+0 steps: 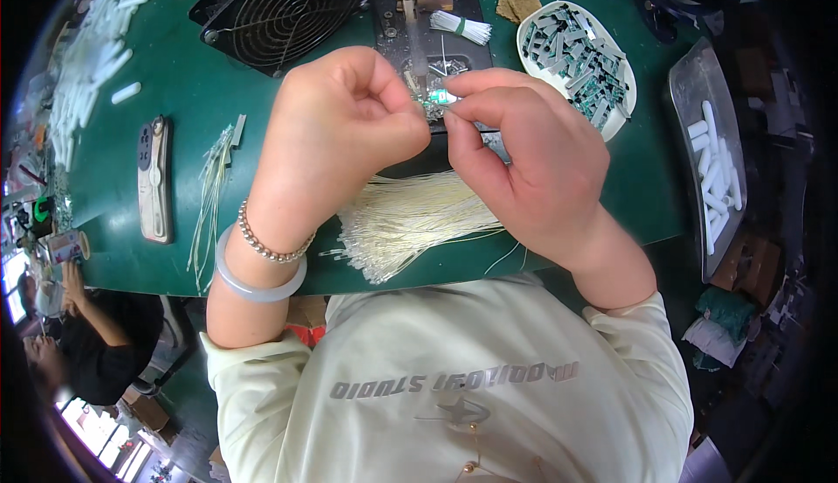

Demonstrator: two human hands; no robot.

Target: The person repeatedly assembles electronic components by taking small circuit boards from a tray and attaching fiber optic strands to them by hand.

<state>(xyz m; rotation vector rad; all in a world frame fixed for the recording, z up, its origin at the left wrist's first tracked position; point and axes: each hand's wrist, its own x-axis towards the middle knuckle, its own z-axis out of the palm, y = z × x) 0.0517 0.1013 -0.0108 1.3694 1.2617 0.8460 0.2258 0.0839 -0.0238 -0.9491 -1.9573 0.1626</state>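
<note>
My left hand (349, 121) is closed in a pinch, its fingertips beside a soldering iron (417, 42) that points down from a stand. What it grips is hidden by the fingers. Opposite it, my right hand (532, 134) pinches a thin wire end between thumb and fingers. A small lit green circuit board (442, 96) shows between the two hands, just by the iron's tip. Under my wrists lies a thick bundle of thin white and yellowish wires (410, 221) with small white connectors at its left end.
A white dish (628, 99) of small circuit boards stands right of the iron's black base (476, 34), which bears a tied white bundle (461, 27). A black fan (279, 12), a multi-tone device (155, 178), loose wires (212, 178), white tubes (87, 82) and a metal tray (726, 247) surround it.
</note>
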